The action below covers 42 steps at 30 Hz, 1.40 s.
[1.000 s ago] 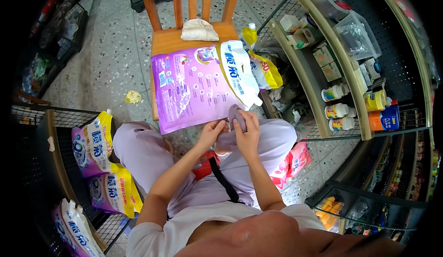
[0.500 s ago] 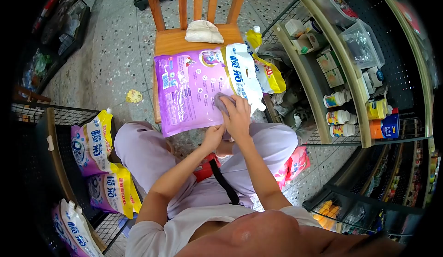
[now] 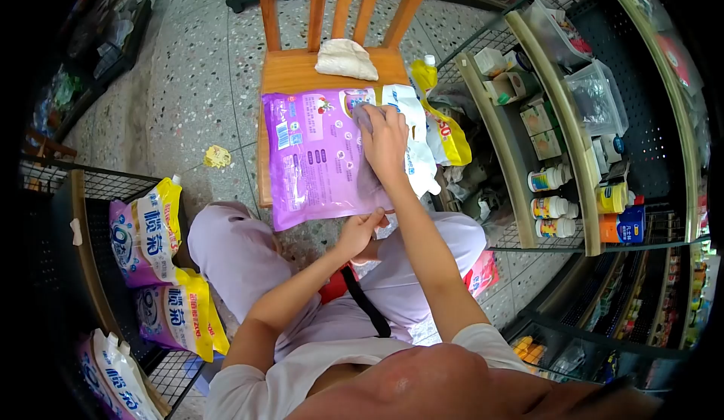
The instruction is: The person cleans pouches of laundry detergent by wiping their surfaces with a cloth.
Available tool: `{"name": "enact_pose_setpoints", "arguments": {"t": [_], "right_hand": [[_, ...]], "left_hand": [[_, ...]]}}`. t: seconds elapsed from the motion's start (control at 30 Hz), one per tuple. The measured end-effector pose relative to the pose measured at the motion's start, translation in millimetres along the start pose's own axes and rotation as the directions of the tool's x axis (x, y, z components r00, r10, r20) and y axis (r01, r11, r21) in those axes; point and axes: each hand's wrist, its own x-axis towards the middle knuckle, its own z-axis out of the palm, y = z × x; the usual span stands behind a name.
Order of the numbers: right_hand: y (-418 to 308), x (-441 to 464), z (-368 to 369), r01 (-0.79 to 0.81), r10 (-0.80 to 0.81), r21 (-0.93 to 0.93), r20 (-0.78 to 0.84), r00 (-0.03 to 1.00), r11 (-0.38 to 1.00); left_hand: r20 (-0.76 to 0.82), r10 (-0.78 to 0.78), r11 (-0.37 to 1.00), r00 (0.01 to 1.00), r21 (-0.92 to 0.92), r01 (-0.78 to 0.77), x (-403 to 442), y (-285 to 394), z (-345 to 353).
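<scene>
A purple and white detergent bag lies flat on a wooden chair seat. My right hand presses a grey cloth onto the bag's printed face, its fingers wrapped over the cloth's upper part. The cloth hangs down toward the bag's near edge. At that edge my left hand has its fingers pinched together by the cloth's lower end. A folded whitish cloth rests on the seat behind the bag.
Shelves with white bottles and plastic bins stand on the right. More detergent bags sit on the left shelf. A yellow-capped bag is beside the chair, and a yellowish scrap lies on the floor.
My right hand has moved from the bag's near edge up and away across its face, drawing the grey cloth along. My left hand has stayed low, shifting slightly. The view has moved a little.
</scene>
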Motion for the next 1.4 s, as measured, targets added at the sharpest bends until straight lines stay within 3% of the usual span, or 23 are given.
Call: {"name": "enact_pose_setpoints", "arguments": {"t": [0.2, 0.63, 0.87, 1.03, 1.2, 1.4], "right_hand": [[10, 34, 26, -0.056, 0.057, -0.045, 0.04, 0.998, 0.997], [20, 86, 63, -0.112, 0.126, -0.141, 0.098, 0.987, 0.984], [19, 77, 61, -0.044, 0.044, -0.096, -0.002, 0.999, 0.994], [12, 65, 46, -0.074, 0.076, -0.038, 0.064, 0.995, 0.997], [13, 45, 34, -0.009, 0.01, -0.032, 0.016, 1.0, 0.999], [5, 11, 10, -0.011, 0.01, -0.021, -0.017, 1.0, 1.0]], "left_hand": [[0.077, 0.097, 0.991, 0.992, -0.099, -0.09, 5, -8, 0], [0.105, 0.094, 0.991, 0.99, -0.11, -0.082, 0, 6, -1], [0.06, 0.144, 0.983, 0.988, -0.125, -0.136, 2, 2, 1], [0.065, 0.146, 0.979, 0.987, -0.153, -0.135, 0, 0, 0], [0.082, 0.094, 0.987, 0.992, -0.135, -0.082, 1, -5, -6], [0.108, 0.143, 0.986, 0.984, -0.103, -0.132, 10, -25, -13]]}}
